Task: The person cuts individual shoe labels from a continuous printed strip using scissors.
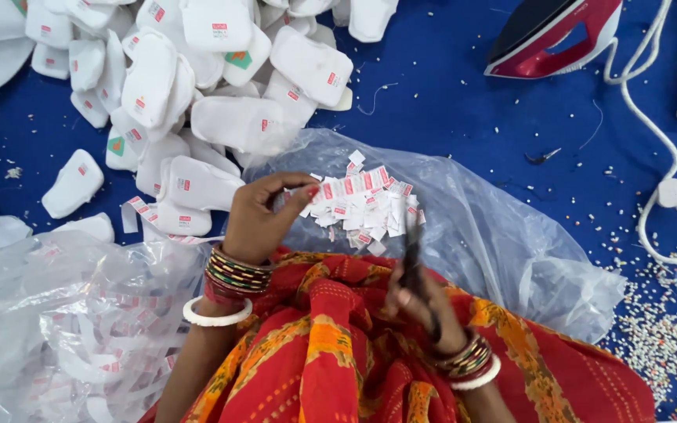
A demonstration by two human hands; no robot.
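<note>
1. Here, your left hand point(256, 219) pinches the end of a strip of white labels with red marks point(331, 190); its fingers point(295, 184) are clenched on the strip, which runs out to the right from the fingertips.
2. Your right hand point(421, 301) is closed around a pair of dark scissors point(413, 254), whose blades point up past your fingers toward the strip; the motion blur keeps you from telling whether the blades are apart or together.
3. Just beyond the fingertips of both hands, a small heap of cut labels point(370, 207) lies on a sheet of clear plastic point(503, 243) spread over the blue cloth surface point(448, 102).
4. As a judgement of progress: the heap shows many labels already cut loose, while the strip in your left fingers is yet to be cut, and more uncut label ribbon seems to lie inside the clear plastic bag point(64, 329) below your left wrist.
5. Well beyond your left fingers, a large pile of white padded pieces with small red tags point(197, 86) covers the cloth.
6. Far up and right of your right fingers sit a red and white iron point(558, 35), its white cord and plug point(671, 192).
</note>
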